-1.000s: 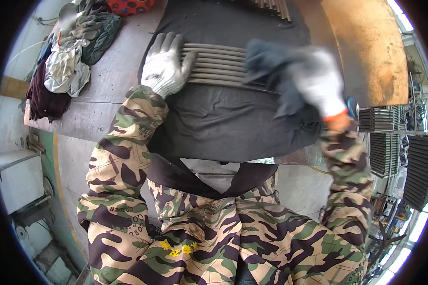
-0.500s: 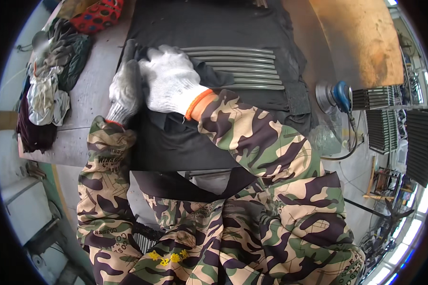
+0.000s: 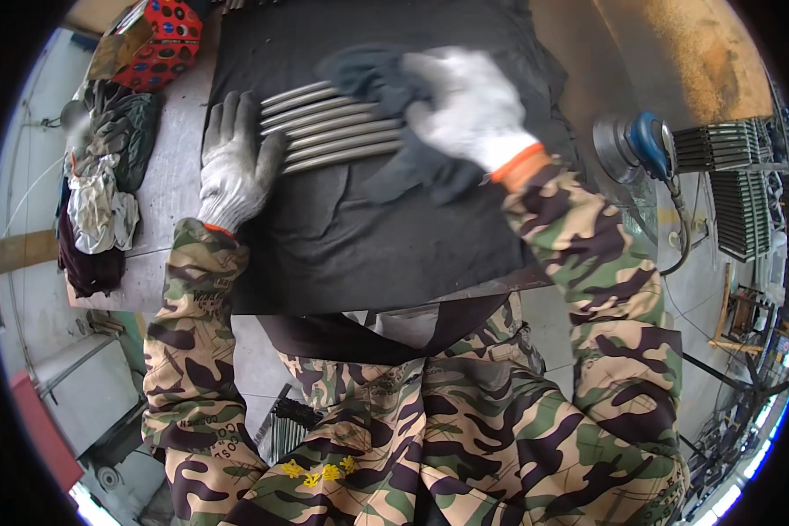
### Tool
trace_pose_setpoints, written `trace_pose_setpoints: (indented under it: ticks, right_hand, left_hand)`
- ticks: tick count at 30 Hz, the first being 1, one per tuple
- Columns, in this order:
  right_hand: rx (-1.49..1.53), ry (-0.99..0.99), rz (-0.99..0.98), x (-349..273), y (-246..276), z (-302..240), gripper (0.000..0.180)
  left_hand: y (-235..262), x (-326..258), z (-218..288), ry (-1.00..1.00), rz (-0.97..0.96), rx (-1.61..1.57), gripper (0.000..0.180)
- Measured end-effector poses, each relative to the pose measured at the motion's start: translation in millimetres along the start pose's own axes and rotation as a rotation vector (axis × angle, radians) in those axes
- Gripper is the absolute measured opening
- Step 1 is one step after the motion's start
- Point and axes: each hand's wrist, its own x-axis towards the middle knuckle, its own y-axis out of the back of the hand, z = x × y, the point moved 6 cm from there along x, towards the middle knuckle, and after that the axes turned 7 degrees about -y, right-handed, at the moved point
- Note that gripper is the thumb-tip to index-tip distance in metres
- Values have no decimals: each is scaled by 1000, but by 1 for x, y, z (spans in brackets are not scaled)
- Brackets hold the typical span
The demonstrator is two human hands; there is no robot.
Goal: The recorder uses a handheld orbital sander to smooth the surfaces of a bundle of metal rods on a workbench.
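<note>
Since half a second ago, the right hand (image 3: 465, 105) has swung right, gripping a dark rag (image 3: 394, 123) on the rods (image 3: 333, 127) mid-mat (image 3: 368, 245). Left hand (image 3: 235, 162), fingers flat and open, steadies the rod ends. Red spotted package (image 3: 158, 44) lies top left.

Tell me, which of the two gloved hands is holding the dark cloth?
The right hand presses the dark cloth; the left hand lies bare-palmed on the rods' ends.
</note>
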Motion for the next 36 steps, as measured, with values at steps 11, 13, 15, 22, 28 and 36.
trace_pose_setpoints:
  ticks: [11,13,15,22,28,36]
  right_hand:
    - [-5,-282,129,5,66,87,51]
    - [50,-182,162,9,66,63,49]
    - [38,-102,23,16,42,16,43]
    - [-114,126,-45,28,-60,-148,53]
    - [82,127,-331,31,-45,-120,34]
    - [-237,-157,-161,25,-14,-51,31]
  left_hand:
    - [18,19,4,-23,95,-2,60]
    - [26,13,8,-157,356,91,51]
    - [19,13,5,-182,390,43,56]
    - [-9,32,-1,-295,294,-369,70]
    - [4,1,-5,-117,273,-217,77]
    - [17,15,16,-102,300,-257,79]
